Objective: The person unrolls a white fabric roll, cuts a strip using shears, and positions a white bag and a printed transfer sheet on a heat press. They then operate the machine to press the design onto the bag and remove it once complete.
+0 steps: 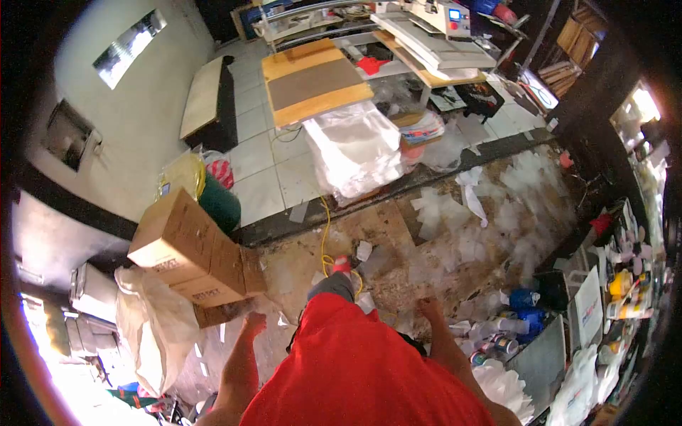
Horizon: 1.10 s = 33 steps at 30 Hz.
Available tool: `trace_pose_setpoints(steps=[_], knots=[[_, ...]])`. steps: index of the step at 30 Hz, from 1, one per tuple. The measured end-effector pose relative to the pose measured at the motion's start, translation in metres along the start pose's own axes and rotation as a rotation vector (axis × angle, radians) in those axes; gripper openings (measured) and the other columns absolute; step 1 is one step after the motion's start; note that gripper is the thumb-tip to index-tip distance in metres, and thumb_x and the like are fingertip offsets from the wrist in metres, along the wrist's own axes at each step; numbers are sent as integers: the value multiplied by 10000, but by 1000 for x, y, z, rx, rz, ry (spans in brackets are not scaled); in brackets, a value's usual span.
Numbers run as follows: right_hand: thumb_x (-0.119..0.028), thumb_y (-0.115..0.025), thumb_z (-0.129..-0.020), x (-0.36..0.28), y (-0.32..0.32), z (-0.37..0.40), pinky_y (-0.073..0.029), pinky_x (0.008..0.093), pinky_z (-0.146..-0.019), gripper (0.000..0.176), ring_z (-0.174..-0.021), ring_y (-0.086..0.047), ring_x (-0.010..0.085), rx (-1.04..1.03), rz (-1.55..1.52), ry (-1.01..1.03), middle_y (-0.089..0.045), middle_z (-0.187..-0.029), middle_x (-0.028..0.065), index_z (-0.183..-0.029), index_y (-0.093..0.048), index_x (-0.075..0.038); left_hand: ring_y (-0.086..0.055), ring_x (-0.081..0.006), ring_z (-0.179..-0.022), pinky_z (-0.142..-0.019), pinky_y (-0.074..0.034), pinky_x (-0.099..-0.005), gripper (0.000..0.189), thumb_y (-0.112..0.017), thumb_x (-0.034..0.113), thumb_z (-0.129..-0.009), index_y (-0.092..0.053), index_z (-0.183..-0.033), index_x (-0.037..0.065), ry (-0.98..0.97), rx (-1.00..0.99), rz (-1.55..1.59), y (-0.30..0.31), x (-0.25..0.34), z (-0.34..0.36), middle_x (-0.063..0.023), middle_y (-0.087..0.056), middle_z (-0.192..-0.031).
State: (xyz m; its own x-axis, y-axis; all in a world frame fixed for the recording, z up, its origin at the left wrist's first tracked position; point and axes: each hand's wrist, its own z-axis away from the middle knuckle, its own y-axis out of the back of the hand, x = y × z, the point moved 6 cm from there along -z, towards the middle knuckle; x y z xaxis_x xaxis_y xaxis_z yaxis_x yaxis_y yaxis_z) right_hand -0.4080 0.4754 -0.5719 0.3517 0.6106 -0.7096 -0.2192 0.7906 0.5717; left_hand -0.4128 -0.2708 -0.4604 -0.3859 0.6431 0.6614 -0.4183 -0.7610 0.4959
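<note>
My left hand (253, 324) hangs low beside my red shirt (341, 366), near the stacked cardboard boxes (188, 252). Its fingers look curled, but they are too small and blurred to tell whether they hold anything. On the other side of the shirt, my right hand (429, 309) hangs over the brown floor (383, 234), which is strewn with paper scraps. Its fingers are also too blurred to read. Neither hand touches the boxes. Between the hands, one foot (342, 265) shows beside a yellow cable (326, 234).
Ahead, a dark step edge (277, 231) borders the white tiles. A wooden board (312, 78) stands above a plastic-wrapped stack (355, 149). A press machine (440, 35) is at the back. Bottles and jars (504, 344) lie at the right; a large sack (153, 334) stands left.
</note>
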Motion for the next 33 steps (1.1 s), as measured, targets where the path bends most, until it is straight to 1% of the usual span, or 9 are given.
trace_pose_setpoints(steps=[3,5,6,8,13,18,23,26,33], knots=[[-380,-717,-861,-80,80,-38,-566,416,-708,418,-786,-711,297,280,141,-186,-732,-875,145,-1041,-687,-3,-689,-306,-744,-635,-566,-424,149,-705,223,-727,-696,-817,105,-306,94,-276,-15,86,-94,-138,-696,-790],[-379,-711,-860,-167,138,-77,-551,425,-775,404,-856,-708,318,353,96,-259,-732,-921,154,-1017,-687,-7,-698,-320,-784,-703,-569,-423,178,-692,251,-772,-697,-839,87,-502,-39,-1127,-51,113,-163,-151,-706,-818],[-371,-713,-859,-228,167,-101,-548,433,-788,396,-888,-699,338,363,141,-239,-725,-954,174,-996,-682,0,-698,-320,-784,-703,-569,-423,178,-692,251,-772,-697,-839,87,-507,-44,-1120,-55,141,-192,-151,-706,-818],[-362,-719,-858,-296,197,-189,-542,454,-800,394,-917,-684,374,362,230,-86,-710,-987,203,-973,-672,11,-696,-351,-810,-728,-550,-446,220,-644,284,-843,-686,-870,70,41,137,-23,-34,167,-253,-174,-705,-837],[-376,-752,-837,-429,221,-398,-512,475,-842,436,-953,-636,386,407,308,208,-657,-958,188,-1001,-635,10,-693,-328,-782,-710,-529,-452,290,-603,337,-890,-669,-896,55,121,157,-81,4,319,-348,-174,-686,-804],[-346,-843,-717,-476,222,-524,-444,467,-947,535,-1052,-569,401,605,496,299,-606,-1039,205,-1007,-588,24,-691,-336,-763,-695,-527,-457,315,-620,355,-896,-665,-898,44,127,159,124,42,375,-390,-175,-684,-796],[-291,-847,-715,-460,218,-562,-460,516,-937,633,-1045,-585,461,387,478,164,-615,-1092,263,-1156,-526,30,-712,-301,-796,-713,-548,-440,268,-645,317,-901,-664,-945,54,61,307,140,60,369,-413,-173,-699,-837],[-233,-795,-789,-460,226,-552,-504,503,-843,442,-963,-646,449,381,335,49,-667,-999,238,-1087,-561,-5,-723,-270,-822,-722,-565,-414,274,-646,322,-909,-663,-957,53,78,328,177,47,360,-431,-160,-715,-865],[-204,-679,-813,-464,269,-543,-513,462,-791,339,-849,-665,412,240,149,-6,-686,-921,219,-1056,-618,24,-716,-226,-780,-671,-570,-375,465,-698,415,-892,-625,-1132,24,147,342,356,59,505,-432,-148,-729,-934]])
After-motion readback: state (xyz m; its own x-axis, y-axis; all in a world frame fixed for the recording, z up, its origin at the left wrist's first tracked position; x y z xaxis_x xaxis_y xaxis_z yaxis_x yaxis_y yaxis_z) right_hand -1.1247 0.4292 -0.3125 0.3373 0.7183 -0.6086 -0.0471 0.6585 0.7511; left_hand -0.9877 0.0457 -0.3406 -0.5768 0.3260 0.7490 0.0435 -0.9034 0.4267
